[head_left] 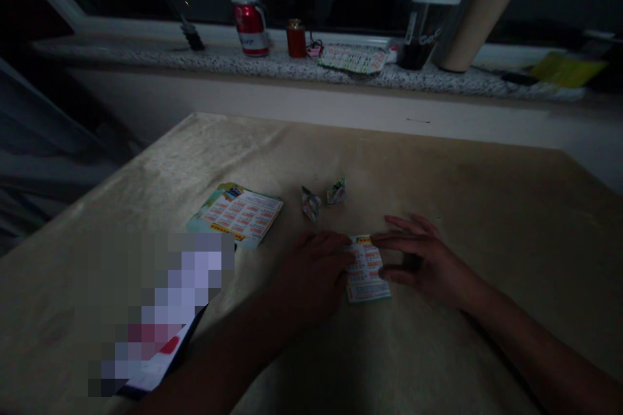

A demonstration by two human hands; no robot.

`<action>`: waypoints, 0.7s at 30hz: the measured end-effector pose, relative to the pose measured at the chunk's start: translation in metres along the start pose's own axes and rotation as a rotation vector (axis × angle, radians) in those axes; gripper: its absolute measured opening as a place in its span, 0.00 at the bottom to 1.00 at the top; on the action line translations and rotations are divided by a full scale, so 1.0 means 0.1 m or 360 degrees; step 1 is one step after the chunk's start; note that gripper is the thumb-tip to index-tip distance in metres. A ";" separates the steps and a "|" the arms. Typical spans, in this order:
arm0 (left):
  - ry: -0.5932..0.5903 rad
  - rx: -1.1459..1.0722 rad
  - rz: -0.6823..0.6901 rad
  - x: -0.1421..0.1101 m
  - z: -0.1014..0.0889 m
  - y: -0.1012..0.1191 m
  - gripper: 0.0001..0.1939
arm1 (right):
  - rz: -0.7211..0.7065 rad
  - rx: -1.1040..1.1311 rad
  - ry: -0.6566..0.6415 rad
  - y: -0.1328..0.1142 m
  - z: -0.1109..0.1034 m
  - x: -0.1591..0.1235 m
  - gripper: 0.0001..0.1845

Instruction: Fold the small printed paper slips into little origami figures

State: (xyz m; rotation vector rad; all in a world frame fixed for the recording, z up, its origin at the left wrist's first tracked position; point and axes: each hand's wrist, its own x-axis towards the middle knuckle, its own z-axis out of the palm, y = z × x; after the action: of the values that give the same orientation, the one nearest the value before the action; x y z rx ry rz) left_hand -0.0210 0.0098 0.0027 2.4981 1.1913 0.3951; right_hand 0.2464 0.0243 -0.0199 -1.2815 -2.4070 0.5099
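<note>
"Lying close to us on the left is a flat, bright thing, partly blurred. It could get bumped if the left arm slid sideways."

"And where are the hands?"

"Both are at the small printed paper, flat on the tabletop. The left hand lies over its left edge, but it's too dark to tell if it pinches. The right hand is loose, with its finger and thumb apart at the other edge."

"What could go wrong there?"

"I think the paper could turn crooked if one hand pushed harder. It might rip if both pulled apart, because it's thin."

"What's past them?"

"Wider printed papers on the left, and two little folded papers near the middle. Those look light, so a quick sleeve or a puff of air could tip them."

"And far away?"

"The windowsill, with a red can and a cup with a straw. The cup looks tall, so a knock could spill it."
</note>
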 end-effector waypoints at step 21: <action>-0.0019 -0.0112 0.0050 -0.02 -0.04 0.02 0.09 | -0.0226 0.0099 0.0080 -0.10 0.01 -0.10 0.13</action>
State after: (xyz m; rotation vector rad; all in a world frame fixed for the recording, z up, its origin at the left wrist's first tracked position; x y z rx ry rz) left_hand -0.0223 0.0078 0.0069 2.4582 1.1149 0.4224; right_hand 0.2439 0.0101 -0.0172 -1.0751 -2.3990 0.5014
